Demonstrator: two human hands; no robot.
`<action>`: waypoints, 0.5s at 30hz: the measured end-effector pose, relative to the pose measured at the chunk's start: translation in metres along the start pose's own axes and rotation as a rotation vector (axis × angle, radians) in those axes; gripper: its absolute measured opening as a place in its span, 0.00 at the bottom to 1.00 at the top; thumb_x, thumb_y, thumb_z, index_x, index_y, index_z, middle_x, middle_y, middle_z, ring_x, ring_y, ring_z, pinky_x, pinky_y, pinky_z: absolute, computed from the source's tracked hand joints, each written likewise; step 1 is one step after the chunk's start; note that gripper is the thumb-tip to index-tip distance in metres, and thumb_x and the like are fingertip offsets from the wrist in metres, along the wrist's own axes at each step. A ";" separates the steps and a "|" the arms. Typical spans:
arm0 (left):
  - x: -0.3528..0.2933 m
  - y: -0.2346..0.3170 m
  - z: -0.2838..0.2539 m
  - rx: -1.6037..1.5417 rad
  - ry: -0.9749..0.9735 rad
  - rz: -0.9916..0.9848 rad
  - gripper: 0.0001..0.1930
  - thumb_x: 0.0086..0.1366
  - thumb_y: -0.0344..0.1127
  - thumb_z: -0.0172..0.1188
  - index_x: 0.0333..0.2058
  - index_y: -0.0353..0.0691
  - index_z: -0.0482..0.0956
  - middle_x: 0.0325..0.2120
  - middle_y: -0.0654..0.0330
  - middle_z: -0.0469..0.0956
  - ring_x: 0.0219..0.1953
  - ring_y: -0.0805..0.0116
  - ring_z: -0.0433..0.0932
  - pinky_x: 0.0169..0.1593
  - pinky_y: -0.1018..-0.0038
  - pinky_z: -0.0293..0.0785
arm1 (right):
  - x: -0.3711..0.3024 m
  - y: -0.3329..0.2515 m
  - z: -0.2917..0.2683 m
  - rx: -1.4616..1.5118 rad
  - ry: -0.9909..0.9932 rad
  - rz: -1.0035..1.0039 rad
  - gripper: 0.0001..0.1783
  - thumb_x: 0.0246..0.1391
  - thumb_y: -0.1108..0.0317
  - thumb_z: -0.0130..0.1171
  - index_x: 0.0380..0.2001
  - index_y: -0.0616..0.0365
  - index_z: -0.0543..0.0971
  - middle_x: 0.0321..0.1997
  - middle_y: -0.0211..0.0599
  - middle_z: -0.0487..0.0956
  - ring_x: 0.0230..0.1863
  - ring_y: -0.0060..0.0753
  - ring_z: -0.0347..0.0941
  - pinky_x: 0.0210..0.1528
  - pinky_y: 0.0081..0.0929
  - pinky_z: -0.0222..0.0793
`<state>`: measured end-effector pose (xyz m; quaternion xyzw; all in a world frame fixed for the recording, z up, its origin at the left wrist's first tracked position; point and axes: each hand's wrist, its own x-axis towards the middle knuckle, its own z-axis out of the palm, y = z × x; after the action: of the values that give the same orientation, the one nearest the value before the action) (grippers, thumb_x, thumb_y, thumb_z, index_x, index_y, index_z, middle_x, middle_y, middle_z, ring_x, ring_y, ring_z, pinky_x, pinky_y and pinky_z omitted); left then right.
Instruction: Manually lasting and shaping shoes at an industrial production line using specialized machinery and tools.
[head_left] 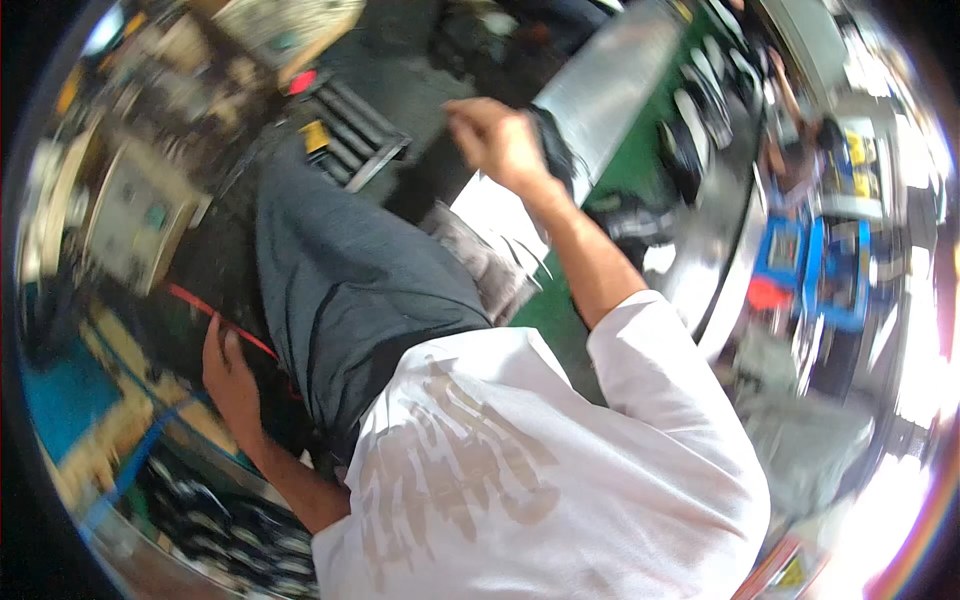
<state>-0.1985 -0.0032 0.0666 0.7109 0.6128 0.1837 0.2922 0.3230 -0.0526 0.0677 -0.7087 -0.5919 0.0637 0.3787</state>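
Observation:
My left hand [230,375] hangs low on the left, beside my grey-clad leg. Its fingers are stretched out and it holds nothing; a thin red cord or strip [225,322] runs close to the fingertips. My right hand [497,145] is raised over the near end of a shiny metal ledge [610,90]. Its fingers are loosely bent and a little blurred, with nothing visible in them. Just right of its wrist is a black item [556,150], perhaps a shoe, partly hidden by the hand. A grey cloth [480,265] lies at my hip, by the ledge.
Several black-and-white shoes [685,145] stand on a green strip [640,150] beyond the ledge. A slatted metal rack [355,130] is ahead left, near a beige box [135,215]. Blue frames [815,265] and another person [795,150] are at the right.

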 end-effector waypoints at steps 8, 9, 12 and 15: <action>0.079 0.204 0.089 -0.012 -0.567 0.635 0.20 0.77 0.28 0.61 0.65 0.33 0.78 0.51 0.47 0.82 0.54 0.52 0.84 0.57 0.61 0.80 | -0.409 0.146 -0.269 -0.640 0.115 1.266 0.22 0.59 0.59 0.59 0.49 0.63 0.87 0.49 0.62 0.87 0.55 0.65 0.85 0.58 0.54 0.79; 0.080 0.207 0.100 -0.017 -0.598 0.645 0.20 0.77 0.28 0.61 0.65 0.33 0.78 0.51 0.47 0.82 0.54 0.52 0.84 0.57 0.61 0.80 | -0.481 0.140 -0.280 -0.615 -0.111 1.444 0.23 0.58 0.58 0.59 0.48 0.65 0.87 0.49 0.65 0.87 0.54 0.67 0.84 0.59 0.56 0.79; 0.079 0.188 0.122 -0.026 -0.658 0.624 0.19 0.76 0.28 0.62 0.64 0.33 0.79 0.50 0.47 0.82 0.52 0.51 0.84 0.56 0.61 0.80 | -0.624 0.110 -0.262 -0.782 -0.348 1.251 0.45 0.54 0.55 0.71 0.70 0.69 0.72 0.72 0.70 0.73 0.75 0.68 0.69 0.78 0.51 0.65; 0.066 0.198 0.123 0.053 -0.686 0.623 0.18 0.76 0.27 0.62 0.62 0.32 0.80 0.48 0.47 0.82 0.48 0.51 0.84 0.54 0.62 0.80 | -0.559 0.077 -0.164 -0.454 -0.151 1.404 0.63 0.48 0.48 0.79 0.80 0.61 0.59 0.77 0.66 0.69 0.79 0.67 0.62 0.79 0.50 0.61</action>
<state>0.0408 0.0223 0.0933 0.8882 0.2422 0.0011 0.3905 0.3092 -0.6253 -0.0644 -0.9750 -0.0224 0.2152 0.0512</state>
